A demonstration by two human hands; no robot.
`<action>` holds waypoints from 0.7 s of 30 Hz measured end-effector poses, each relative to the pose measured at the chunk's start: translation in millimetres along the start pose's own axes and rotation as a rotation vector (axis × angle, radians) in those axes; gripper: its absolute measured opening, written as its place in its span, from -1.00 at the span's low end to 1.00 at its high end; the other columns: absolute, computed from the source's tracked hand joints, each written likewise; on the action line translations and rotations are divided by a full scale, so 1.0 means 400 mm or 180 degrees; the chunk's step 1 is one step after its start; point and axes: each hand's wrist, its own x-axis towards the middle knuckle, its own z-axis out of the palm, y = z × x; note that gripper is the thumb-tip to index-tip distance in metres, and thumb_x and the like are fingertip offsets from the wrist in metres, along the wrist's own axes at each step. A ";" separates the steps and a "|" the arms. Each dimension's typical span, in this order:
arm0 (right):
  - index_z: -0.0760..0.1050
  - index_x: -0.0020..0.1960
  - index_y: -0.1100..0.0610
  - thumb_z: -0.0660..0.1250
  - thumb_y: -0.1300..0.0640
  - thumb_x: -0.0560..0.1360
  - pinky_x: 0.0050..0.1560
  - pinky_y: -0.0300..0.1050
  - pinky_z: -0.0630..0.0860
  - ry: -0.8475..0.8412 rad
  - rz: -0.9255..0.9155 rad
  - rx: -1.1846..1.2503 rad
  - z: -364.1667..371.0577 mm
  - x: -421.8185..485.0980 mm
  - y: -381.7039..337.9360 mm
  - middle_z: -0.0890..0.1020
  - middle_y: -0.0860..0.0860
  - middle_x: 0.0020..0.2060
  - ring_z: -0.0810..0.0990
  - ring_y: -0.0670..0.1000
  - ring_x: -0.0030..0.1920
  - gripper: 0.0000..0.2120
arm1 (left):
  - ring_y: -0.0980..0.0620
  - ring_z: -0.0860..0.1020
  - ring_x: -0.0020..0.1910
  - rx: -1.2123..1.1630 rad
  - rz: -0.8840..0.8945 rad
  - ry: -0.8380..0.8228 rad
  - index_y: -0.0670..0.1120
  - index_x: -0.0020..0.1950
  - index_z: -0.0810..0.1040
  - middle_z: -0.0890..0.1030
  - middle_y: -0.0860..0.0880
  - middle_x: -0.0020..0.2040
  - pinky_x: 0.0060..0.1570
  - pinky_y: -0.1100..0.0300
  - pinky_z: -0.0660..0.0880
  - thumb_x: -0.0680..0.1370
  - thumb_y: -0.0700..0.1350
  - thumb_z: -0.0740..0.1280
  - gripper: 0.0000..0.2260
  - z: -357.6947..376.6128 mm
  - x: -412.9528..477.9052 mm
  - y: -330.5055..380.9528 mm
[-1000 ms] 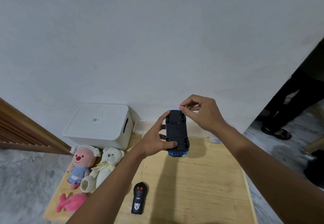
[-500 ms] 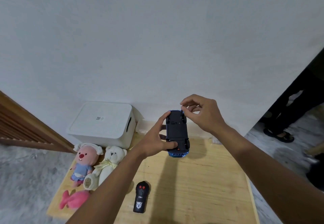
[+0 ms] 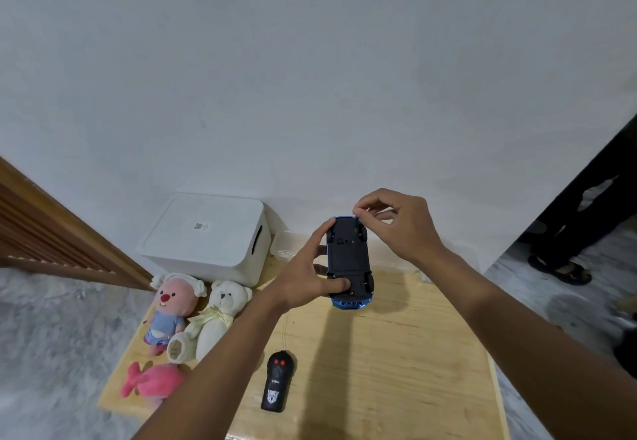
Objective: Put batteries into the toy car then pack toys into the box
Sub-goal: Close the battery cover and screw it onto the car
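Both arms are reaching forward over the bench (image 3: 396, 370), forearms angling in from the bottom corners of the view toward its far edge. The left hand (image 3: 303, 277) is holding the single toy car (image 3: 350, 264) up above the far middle of the bench, belly toward the camera, black underside showing and a blue bumper peeking out at the near end; its grip is closed on the car, thumb pressing the near part of the underside and a fingertip hooking over the far end. The right hand (image 3: 400, 229) is hovering at the far right corner of the car, wrist bent, thumb and forefinger pinching together at something thin there; what it is pinching is too small to tell. One white box (image 3: 206, 236), lid on, is sitting at the far left corner against the wall. Three plush toys are lying along the left edge: one pink-faced doll (image 3: 169, 312), one white bear (image 3: 215, 319) touching it, and one pink plush (image 3: 151, 382) nearer the near left corner. One black remote (image 3: 277, 382) with two red buttons is lying near the near edge, between the forearms. A clear container (image 3: 287, 245) is standing just beside the box, partly hidden by the left hand.
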 end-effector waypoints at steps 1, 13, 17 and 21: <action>0.68 -0.07 0.07 0.47 0.21 0.49 -0.08 -0.15 0.65 0.0004 -0.0033 -0.0026 0.000 -0.003 0.004 0.71 -0.11 -0.18 0.68 -0.05 -0.14 -0.94 | -0.01 0.68 0.06 -0.0003 -0.0005 0.0015 0.41 0.55 0.16 0.52 0.02 0.31 -0.02 0.05 0.68 0.46 -0.21 0.57 -0.09 0.000 -0.002 -0.002; 0.70 -0.12 0.06 0.53 0.15 0.46 -0.09 -0.28 0.56 -0.0090 0.0216 0.0141 0.007 0.023 0.012 0.71 -0.13 -0.18 0.67 -0.11 -0.12 -0.97 | -0.04 0.67 0.08 0.0051 -0.0017 -0.0014 0.44 0.53 0.17 0.52 0.05 0.31 0.02 0.00 0.68 0.46 -0.20 0.57 -0.10 -0.013 0.003 -0.006; 0.65 -0.16 0.06 0.57 0.16 0.43 -0.12 -0.16 0.63 0.0009 0.0228 0.0171 0.015 0.029 0.012 0.70 -0.09 -0.23 0.66 -0.01 -0.19 -0.91 | -0.03 0.67 0.09 0.0053 -0.0018 0.0003 0.43 0.54 0.15 0.50 0.05 0.32 0.04 -0.03 0.68 0.46 -0.18 0.58 -0.10 -0.023 0.005 -0.009; 0.71 -0.06 0.02 0.53 0.12 0.47 -0.08 -0.22 0.62 0.0027 0.0154 0.0145 0.026 0.020 0.017 0.73 -0.15 -0.16 0.68 -0.06 -0.16 -0.94 | -0.02 0.67 0.09 0.0035 -0.0027 0.0019 0.43 0.53 0.16 0.50 0.08 0.31 0.05 -0.04 0.68 0.46 -0.18 0.58 -0.10 -0.030 0.005 -0.009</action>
